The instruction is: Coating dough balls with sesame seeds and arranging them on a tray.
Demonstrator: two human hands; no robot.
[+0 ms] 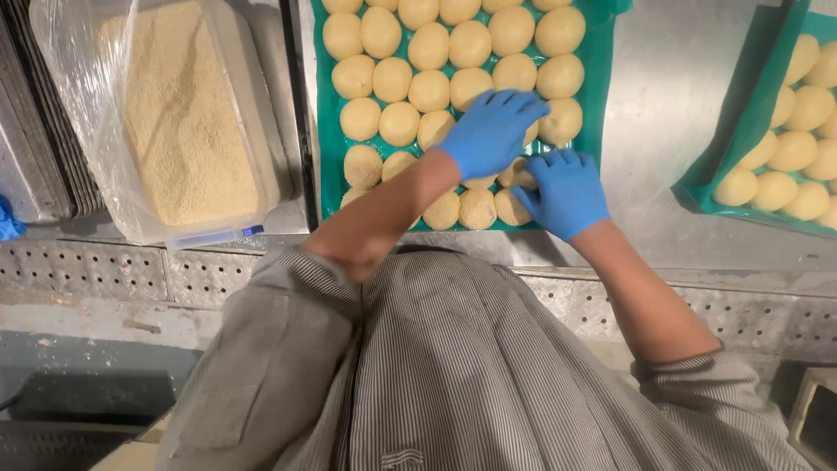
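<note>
A green tray (330,148) holds several rows of pale round dough balls (428,45); the balls in the nearest row (476,209) look coated in crumbs. My left hand (490,133), in a blue glove, lies palm down with fingers stretched over the balls at the tray's lower right. My right hand (567,194), also in a blue glove, sits at the tray's near right corner. Its thumb and fingers curl around a crumb-coated dough ball (518,175). What is under my left palm is hidden.
A clear tub of pale crumbs (187,122), wrapped in plastic film, stands left of the tray. A second green tray (708,179) with dough balls (792,150) sits at the right. Both rest on a metal worktop (663,96) with a perforated front edge (87,270).
</note>
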